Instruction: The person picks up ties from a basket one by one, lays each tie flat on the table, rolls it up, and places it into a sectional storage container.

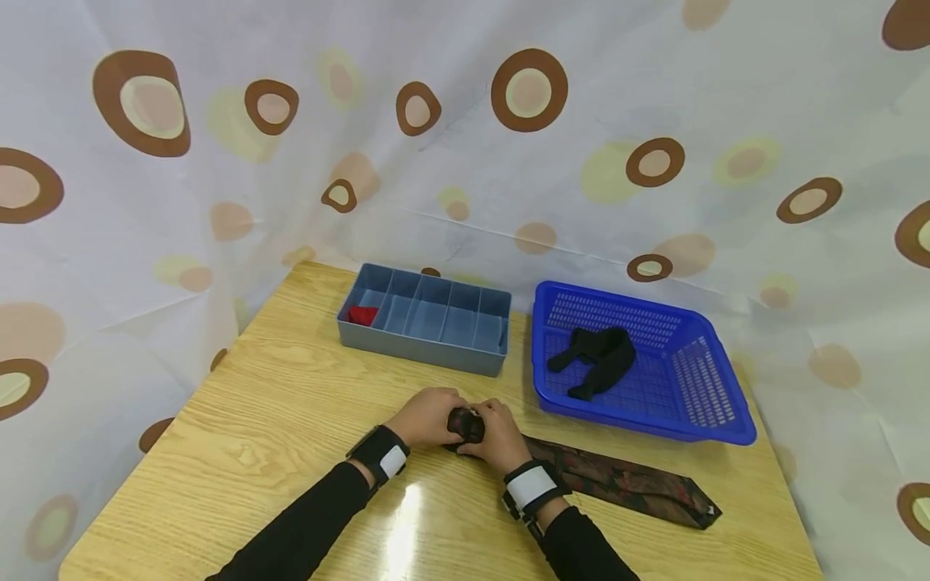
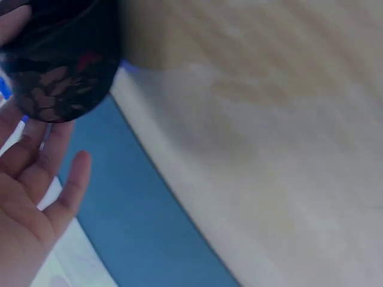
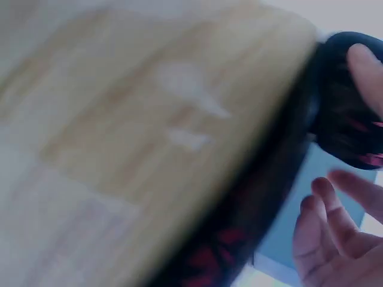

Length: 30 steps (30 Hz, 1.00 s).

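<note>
Left hand [image 1: 429,417]: grasping the rolled end of the patterned necktie [image 1: 625,480], just before the grey divider box [image 1: 425,319].
Right hand [image 1: 501,436]: grasping the same roll.

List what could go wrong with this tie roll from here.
1. Both the left hand and right hand pinch the rolled end; a slack grip may let it spring open.
2. The tie's loose tail lies skewed on the table, so further rolling could go crooked.
</note>
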{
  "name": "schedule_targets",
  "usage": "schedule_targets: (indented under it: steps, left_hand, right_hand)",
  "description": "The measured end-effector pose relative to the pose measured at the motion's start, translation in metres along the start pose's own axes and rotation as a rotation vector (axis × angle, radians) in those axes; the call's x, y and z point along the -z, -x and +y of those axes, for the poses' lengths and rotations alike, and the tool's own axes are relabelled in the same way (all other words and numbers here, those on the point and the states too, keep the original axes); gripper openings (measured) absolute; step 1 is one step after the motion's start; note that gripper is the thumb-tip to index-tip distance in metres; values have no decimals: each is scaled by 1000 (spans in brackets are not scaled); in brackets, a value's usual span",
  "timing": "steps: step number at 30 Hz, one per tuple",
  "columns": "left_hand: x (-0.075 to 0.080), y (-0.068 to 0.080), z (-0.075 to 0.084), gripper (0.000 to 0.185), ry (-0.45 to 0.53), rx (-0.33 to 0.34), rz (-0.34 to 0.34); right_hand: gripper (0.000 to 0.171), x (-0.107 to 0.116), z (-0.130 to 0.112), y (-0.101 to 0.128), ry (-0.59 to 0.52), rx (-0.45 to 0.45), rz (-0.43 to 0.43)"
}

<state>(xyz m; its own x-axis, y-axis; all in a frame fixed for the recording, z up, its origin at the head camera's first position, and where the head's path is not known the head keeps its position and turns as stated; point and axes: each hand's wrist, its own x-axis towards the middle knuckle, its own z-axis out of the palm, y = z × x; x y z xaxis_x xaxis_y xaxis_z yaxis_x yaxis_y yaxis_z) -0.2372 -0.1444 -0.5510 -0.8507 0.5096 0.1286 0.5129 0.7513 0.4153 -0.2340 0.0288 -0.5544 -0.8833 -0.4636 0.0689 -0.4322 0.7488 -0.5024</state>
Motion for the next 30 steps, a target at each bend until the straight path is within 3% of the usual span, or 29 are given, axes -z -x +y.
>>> schedule_targets:
  steps: [5, 11, 15, 20, 26, 30]
  left_hand:
    - [1, -12, 9, 46, -67, 13, -31]
    - [-4, -17, 11, 87, -91, 37, -33]
    - [-4, -18, 12, 99, -78, 2, -10]
    - [-4, -19, 15, 104, -80, -22, 0]
    - [-8, -12, 13, 115, -40, -8, -25]
    - [-13, -4, 8, 103, 33, 33, -61]
  right_hand:
    - [89, 9, 2, 4, -168, 11, -11]
    - [103, 15, 5, 4, -273, -4, -49]
    - [108, 19, 10, 4, -291, 3, -83]
    - [109, 25, 14, 1, -291, 34, -115]
    - [97, 29, 18, 1, -253, 73, -145]
    - [86, 29, 25, 3, -206, 81, -184]
